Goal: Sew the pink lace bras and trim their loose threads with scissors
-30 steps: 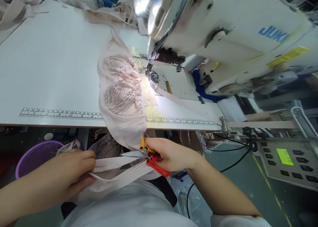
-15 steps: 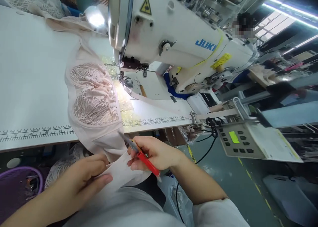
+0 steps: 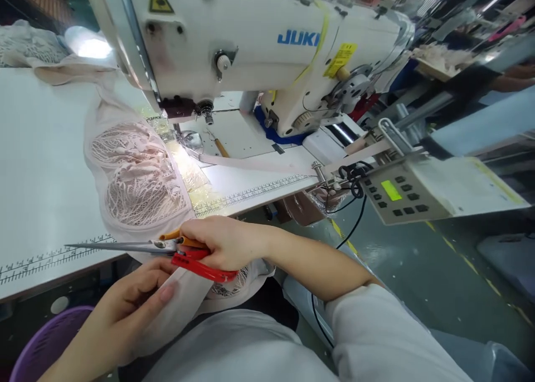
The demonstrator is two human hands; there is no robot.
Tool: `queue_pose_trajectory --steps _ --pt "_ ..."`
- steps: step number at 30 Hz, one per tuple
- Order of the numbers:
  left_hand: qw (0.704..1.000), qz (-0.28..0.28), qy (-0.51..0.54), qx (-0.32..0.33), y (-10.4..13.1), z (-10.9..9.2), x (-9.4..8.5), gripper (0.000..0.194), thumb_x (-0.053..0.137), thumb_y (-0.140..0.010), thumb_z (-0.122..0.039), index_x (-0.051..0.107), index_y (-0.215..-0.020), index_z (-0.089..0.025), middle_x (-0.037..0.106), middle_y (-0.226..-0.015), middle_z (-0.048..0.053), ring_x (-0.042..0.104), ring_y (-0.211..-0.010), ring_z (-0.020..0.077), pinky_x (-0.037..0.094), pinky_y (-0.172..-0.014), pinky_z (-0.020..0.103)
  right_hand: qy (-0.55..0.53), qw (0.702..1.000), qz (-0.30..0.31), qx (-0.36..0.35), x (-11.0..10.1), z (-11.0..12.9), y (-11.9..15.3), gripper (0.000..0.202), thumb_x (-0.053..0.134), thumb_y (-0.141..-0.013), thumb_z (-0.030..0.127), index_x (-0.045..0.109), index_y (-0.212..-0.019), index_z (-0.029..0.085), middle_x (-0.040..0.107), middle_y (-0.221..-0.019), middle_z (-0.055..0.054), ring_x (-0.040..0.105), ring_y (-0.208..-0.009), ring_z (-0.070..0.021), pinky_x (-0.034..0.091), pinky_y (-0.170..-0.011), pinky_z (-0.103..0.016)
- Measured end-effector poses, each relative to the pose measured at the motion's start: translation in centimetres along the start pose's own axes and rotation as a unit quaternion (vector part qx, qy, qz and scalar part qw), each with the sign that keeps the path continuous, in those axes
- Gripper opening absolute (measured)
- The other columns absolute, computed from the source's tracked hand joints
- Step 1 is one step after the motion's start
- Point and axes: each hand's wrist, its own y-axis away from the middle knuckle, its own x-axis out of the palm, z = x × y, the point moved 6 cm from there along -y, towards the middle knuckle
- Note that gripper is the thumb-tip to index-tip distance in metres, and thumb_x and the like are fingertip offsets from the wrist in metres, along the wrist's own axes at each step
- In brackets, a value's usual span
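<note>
My right hand (image 3: pixel 221 240) grips a pair of scissors (image 3: pixel 198 265) with red and orange handles; the long blades point left, over the table edge. Below and to the left, my left hand (image 3: pixel 137 304) is closed with thumb and fingers on a pale pink fabric band (image 3: pixel 184 298). More of the garment, with a lace part, hangs by my lap. A pale pink bra-like piece with lace cups (image 3: pixel 142 170) lies on the table, its top end trailing back near the sewing machine (image 3: pixel 246 42).
A ruler strip (image 3: pixel 254 191) runs along the front edge of the white table (image 3: pixel 37 148). A control box (image 3: pixel 397 192) with a green display stands at right. A wooden-handled tool (image 3: pixel 221 148) lies under the machine arm. A purple basket (image 3: pixel 45 343) is at lower left.
The scissors have swung from lying tucked along my right hand to pointing left, gripped by the handles. My right hand has moved left, closer to my left hand. The view has shifted.
</note>
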Motion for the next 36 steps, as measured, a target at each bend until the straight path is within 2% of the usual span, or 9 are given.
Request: queue_pose_trajectory --steps 3,6,9,16,20,23,29,33,36 --pt "0.997 -0.032 0.054 -0.047 0.0 -0.3 -0.4 0.023 0.053 -0.089 -0.040 0.064 -0.078 -0.022 0.064 -0.086 0.002 0.059 -0.085 0.0187 0.051 -0.080 0.025 -0.004 1.000 0.020 -0.022 -0.3 0.5 -0.4 0.027 0.055 -0.082 0.020 0.030 -0.071 0.023 0.042 -0.067 0.007 0.038 -0.062 -0.0105 0.030 -0.056 -0.023" --pt "0.992 -0.044 0.091 -0.073 0.1 -0.5 -0.7 0.024 0.058 -0.087 -0.040 0.063 -0.073 -0.021 0.058 -0.066 -0.001 0.059 -0.079 0.0189 0.050 -0.075 0.024 0.019 0.999 0.022 -0.016 -0.7 0.8 -0.8 0.028 0.054 -0.083 0.022 0.029 -0.070 0.023 0.042 -0.067 0.007 0.038 -0.062 -0.0106 0.030 -0.057 -0.023" --pt "0.986 -0.048 0.125 -0.101 0.0 -0.3 -0.6 0.026 0.061 -0.085 -0.041 0.064 -0.070 -0.020 0.062 -0.069 -0.001 0.060 -0.080 0.0192 0.050 -0.072 0.023 0.053 0.998 0.013 -0.009 -1.1 1.0 -1.1 0.030 0.055 -0.084 0.025 0.029 -0.070 0.023 0.040 -0.064 0.007 0.037 -0.058 -0.0105 0.030 -0.054 -0.024" --pt "0.945 -0.097 0.250 -0.188 0.2 1.7 -0.5 0.030 0.077 -0.069 -0.050 0.075 -0.081 -0.022 0.071 -0.074 0.001 0.062 -0.077 0.0201 0.052 -0.072 0.025 0.105 0.994 0.016 -0.024 -1.6 1.9 -1.6 0.029 0.054 -0.086 0.031 0.032 -0.070 0.023 0.046 -0.066 0.005 0.043 -0.058 -0.0119 0.032 -0.052 -0.025" --pt "0.922 -0.127 0.296 -0.217 0.3 1.6 -0.4 0.037 0.085 -0.056 -0.051 0.079 -0.080 -0.024 0.074 -0.070 0.000 0.065 -0.079 0.0210 0.053 -0.076 0.024 0.127 0.992 0.015 -0.024 -1.8 2.5 -1.8 0.027 0.054 -0.083 0.022 0.031 -0.069 0.022 0.047 -0.068 0.004 0.044 -0.059 -0.0122 0.033 -0.053 -0.024" --pt "0.905 -0.159 0.311 -0.243 0.5 1.8 -0.4 0.043 0.084 -0.054 -0.056 0.079 -0.080 -0.021 0.076 -0.073 0.001 0.066 -0.078 0.0202 0.053 -0.073 0.022 0.134 0.990 0.018 -0.038 -1.8 3.0 -1.9 0.028 0.054 -0.082 0.021 0.030 -0.068 0.022 0.047 -0.068 0.004 0.044 -0.059 -0.0122 0.033 -0.053 -0.024" --pt "0.898 -0.153 0.312 -0.268 0.8 2.3 -0.4 0.046 0.086 -0.051 -0.055 0.078 -0.077 -0.018 0.075 -0.068 0.002 0.066 -0.068 0.0179 0.051 -0.064 0.021 0.140 0.989 0.034 -0.033 -1.5 3.0 -2.1 0.026 0.053 -0.082 0.018 0.031 -0.068 0.022 0.047 -0.067 0.004 0.044 -0.059 -0.0123 0.033 -0.053 -0.025" --pt "0.899 -0.182 0.294 -0.267 0.9 2.4 -0.7 0.047 0.085 -0.051 -0.057 0.078 -0.079 -0.020 0.076 -0.072 0.001 0.066 -0.076 0.0194 0.051 -0.073 0.023 0.135 0.989 0.032 -0.047 -1.5 3.1 -2.1 0.028 0.054 -0.082 0.018 0.031 -0.068 0.022 0.046 -0.068 0.004 0.044 -0.060 -0.0121 0.034 -0.054 -0.024" --pt "0.914 -0.167 0.281 -0.240 0.8 2.3 -0.7 0.048 0.082 -0.057 -0.058 0.077 -0.085 -0.020 0.077 -0.081 0.003 0.065 -0.083 0.0220 0.051 -0.078 0.026 0.122 0.991 0.033 -0.049 -1.4 3.3 -2.1 0.030 0.054 -0.083 0.018 0.029 -0.067 0.022 0.045 -0.068 0.004 0.044 -0.061 -0.0114 0.034 -0.055 -0.023"
